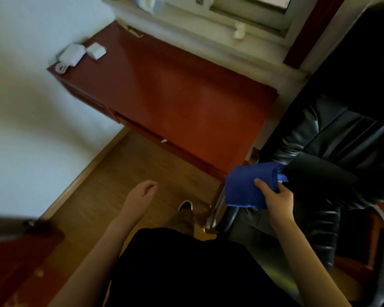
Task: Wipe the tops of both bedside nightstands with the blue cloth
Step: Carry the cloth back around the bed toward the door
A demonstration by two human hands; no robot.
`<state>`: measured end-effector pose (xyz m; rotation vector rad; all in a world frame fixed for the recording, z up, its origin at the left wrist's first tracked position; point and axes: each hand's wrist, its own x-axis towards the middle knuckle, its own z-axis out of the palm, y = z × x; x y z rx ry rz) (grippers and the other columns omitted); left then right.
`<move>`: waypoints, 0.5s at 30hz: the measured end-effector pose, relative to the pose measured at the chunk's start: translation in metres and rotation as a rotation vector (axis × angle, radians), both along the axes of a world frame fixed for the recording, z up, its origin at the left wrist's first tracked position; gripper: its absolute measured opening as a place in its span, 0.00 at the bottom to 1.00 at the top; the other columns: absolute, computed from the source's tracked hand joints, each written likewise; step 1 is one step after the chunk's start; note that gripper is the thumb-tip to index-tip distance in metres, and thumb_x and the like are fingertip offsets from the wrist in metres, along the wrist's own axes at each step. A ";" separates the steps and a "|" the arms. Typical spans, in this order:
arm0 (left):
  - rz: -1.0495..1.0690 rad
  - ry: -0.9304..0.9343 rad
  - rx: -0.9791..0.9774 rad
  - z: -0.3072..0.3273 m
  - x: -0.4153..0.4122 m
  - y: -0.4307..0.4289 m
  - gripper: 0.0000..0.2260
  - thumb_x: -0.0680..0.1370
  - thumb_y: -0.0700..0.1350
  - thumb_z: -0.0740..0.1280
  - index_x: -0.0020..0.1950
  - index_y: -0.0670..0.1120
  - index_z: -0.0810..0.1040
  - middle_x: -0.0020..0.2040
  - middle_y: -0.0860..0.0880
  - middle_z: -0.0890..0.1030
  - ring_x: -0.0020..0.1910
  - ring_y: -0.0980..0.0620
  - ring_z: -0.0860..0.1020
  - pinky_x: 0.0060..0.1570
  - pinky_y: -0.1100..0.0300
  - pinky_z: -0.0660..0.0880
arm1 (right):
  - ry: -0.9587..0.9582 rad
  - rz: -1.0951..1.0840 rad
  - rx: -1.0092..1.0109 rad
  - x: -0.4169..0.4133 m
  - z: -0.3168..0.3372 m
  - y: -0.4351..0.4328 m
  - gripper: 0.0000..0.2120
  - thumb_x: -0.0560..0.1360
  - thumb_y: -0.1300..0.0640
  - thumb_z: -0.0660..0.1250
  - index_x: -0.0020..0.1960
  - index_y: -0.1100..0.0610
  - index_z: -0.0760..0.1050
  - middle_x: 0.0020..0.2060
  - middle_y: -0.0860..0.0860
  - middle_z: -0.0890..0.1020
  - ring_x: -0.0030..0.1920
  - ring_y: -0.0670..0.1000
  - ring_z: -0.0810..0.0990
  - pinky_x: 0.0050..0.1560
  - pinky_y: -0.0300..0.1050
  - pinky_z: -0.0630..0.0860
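A dark red wooden nightstand [175, 89] stands against the wall ahead, its glossy top mostly bare. My right hand [277, 200] grips a folded blue cloth [246, 187] in the air, just off the nightstand's near right corner, thumb on top of the fabric. My left hand [140, 196] hangs over the wooden floor with fingers loosely curled and holds nothing. A second nightstand is not identifiable in this view.
A white charger with coiled cable [70, 56] and a small white box [96, 50] lie at the nightstand's far left corner. A black leather chair [333, 147] stands close on the right. Another red wooden furniture piece [16, 258] is at lower left. A windowsill [208, 29] runs behind.
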<state>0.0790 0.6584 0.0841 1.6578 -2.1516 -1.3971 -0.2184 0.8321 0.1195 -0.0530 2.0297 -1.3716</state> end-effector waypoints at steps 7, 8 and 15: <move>-0.400 -0.026 -0.212 0.014 -0.115 -0.143 0.18 0.82 0.49 0.59 0.70 0.46 0.72 0.67 0.50 0.75 0.66 0.53 0.72 0.66 0.56 0.69 | 0.055 -0.068 -0.084 -0.043 0.013 -0.137 0.11 0.72 0.55 0.73 0.52 0.55 0.77 0.46 0.49 0.82 0.42 0.48 0.82 0.41 0.41 0.78; -0.448 -0.039 -0.258 0.013 -0.131 -0.159 0.18 0.82 0.49 0.58 0.71 0.47 0.70 0.68 0.49 0.74 0.68 0.52 0.71 0.67 0.56 0.68 | 0.053 -0.082 -0.114 -0.049 0.012 -0.153 0.09 0.72 0.55 0.73 0.50 0.53 0.77 0.45 0.47 0.83 0.41 0.46 0.83 0.38 0.39 0.78; -0.623 -0.146 -0.395 -0.043 -0.207 -0.225 0.24 0.81 0.51 0.60 0.76 0.49 0.63 0.77 0.47 0.63 0.76 0.47 0.59 0.74 0.51 0.57 | -0.036 -0.178 0.009 -0.070 -0.059 -0.206 0.18 0.72 0.52 0.73 0.58 0.59 0.76 0.50 0.51 0.82 0.45 0.50 0.81 0.40 0.40 0.77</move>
